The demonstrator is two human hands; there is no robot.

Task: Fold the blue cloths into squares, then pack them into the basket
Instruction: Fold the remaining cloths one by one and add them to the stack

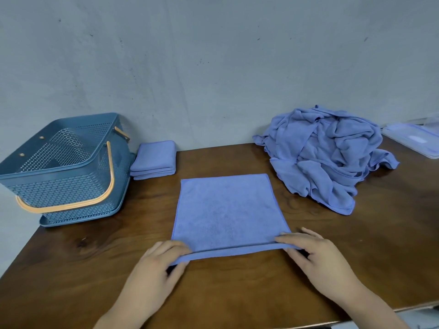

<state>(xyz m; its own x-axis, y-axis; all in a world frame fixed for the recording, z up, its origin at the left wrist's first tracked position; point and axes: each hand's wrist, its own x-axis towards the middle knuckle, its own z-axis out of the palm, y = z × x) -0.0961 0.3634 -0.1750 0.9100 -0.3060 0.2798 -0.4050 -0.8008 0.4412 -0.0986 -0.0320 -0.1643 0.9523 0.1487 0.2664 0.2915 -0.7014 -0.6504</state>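
A blue cloth lies flat in the middle of the brown table, its near edge lifted a little. My left hand pinches the near left corner and my right hand pinches the near right corner. A small stack of folded blue cloths sits beside the basket. The blue perforated basket with an orange handle stands at the table's far left and looks empty. A heap of crumpled blue cloths lies at the back right.
The brown wooden table stands against a grey wall. A clear plastic lid or tray lies at the far right edge. The table's left edge runs diagonally below the basket.
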